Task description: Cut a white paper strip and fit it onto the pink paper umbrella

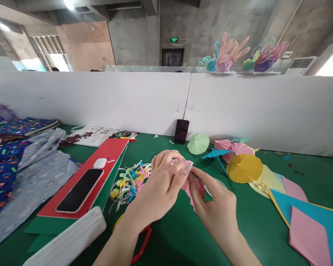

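Bare forearms (122, 244) are slanting inward from seven and five o'clock. At the centre of the dial, the left hand (163, 184) and right hand (220, 207) are both gripping pink paper (200, 187), thumbs and fingers closing on it from either side. That paper is looking thin and folded, so uneven pulling between the hands could be tearing it, and hard pinching could be crushing its folds. Loose paper strips (130, 181) are lying just beside the left hand at nine o'clock; a sweeping wrist could be scattering them.

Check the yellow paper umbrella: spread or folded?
Spread: the yellow paper umbrella shows a broad, rounded canopy with radiating creases.
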